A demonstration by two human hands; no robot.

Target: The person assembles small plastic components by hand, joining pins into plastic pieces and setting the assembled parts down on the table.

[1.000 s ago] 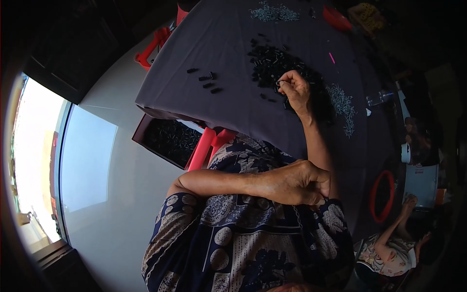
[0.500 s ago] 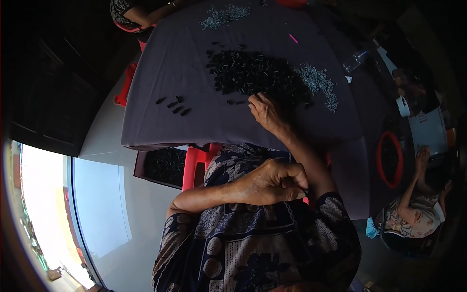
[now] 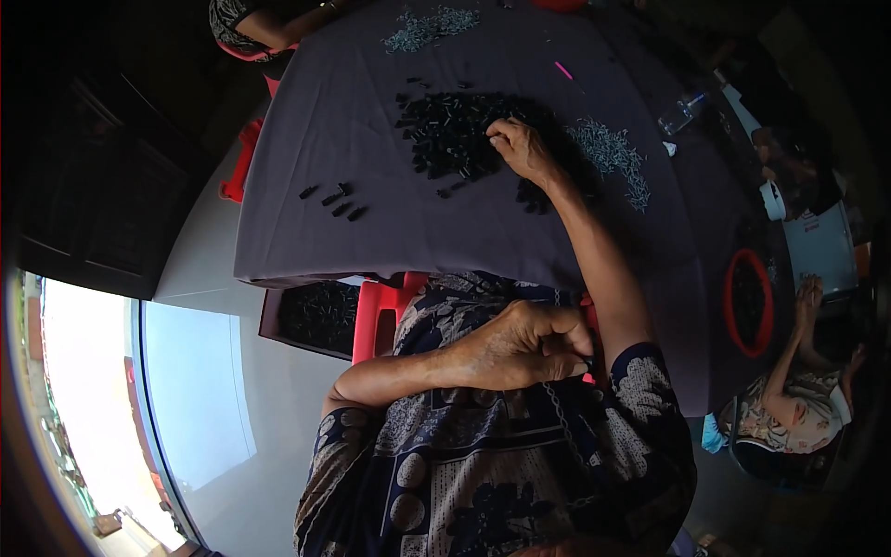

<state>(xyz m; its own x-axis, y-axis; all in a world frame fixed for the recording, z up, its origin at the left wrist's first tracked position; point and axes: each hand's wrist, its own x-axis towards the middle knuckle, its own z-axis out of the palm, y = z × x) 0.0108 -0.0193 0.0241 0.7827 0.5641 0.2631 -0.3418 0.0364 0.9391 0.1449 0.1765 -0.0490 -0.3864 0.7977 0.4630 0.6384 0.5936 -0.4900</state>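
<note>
Two hands, well apart: your left hand [image 3: 529,345] pinches what looks like a dark piece [image 3: 588,364]; whether your right hand [image 3: 522,151] grips anything over the black pile [image 3: 447,128] on the table [image 3: 306,246] can't be told. Hurried raking might scatter pieces. Half a second ago, your right hand sat at the pile's near edge.

We see small, short black pieces [image 3: 445,135] heaped on the dark tablecloth [image 3: 316,139] — jumbled at all angles, some with pale glints. A few loose pieces [image 3: 341,210] lie apart toward the left. A dark bit [image 3: 588,363] — too small to make out — sits pinched in our left hand [image 3: 524,348].
</note>
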